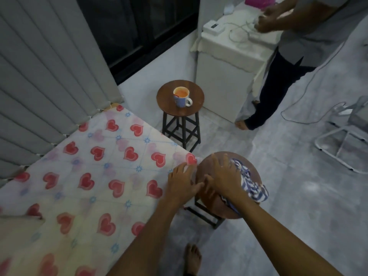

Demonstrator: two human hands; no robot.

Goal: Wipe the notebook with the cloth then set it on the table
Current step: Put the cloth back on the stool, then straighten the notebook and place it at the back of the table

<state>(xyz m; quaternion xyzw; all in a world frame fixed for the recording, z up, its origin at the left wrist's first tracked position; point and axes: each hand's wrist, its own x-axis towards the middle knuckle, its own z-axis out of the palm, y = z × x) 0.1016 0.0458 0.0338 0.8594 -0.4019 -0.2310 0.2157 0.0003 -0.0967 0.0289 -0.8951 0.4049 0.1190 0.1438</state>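
Notebook itself is honestly hard to make out, it may be under the right hand (pixel 224 176), which lies flat with fingers spread on the near round stool (pixel 207 208), not clenched on anything I can see. Blue and white striped cloth (pixel 252 186) is bunched just beside that hand, touching it and drooping over the stool's right edge. Left hand (pixel 182 183) is open too, fingers loose, resting at the corner of the heart-print bed sheet (pixel 89 172) where it meets the stool. Second stool (pixel 180 96) further back carries a mug (pixel 182 97) of orange liquid, well apart. Another person (pixel 294 56), cut off at the top, stands by a white cabinet (pixel 225 62). Grey floor to the right is open.
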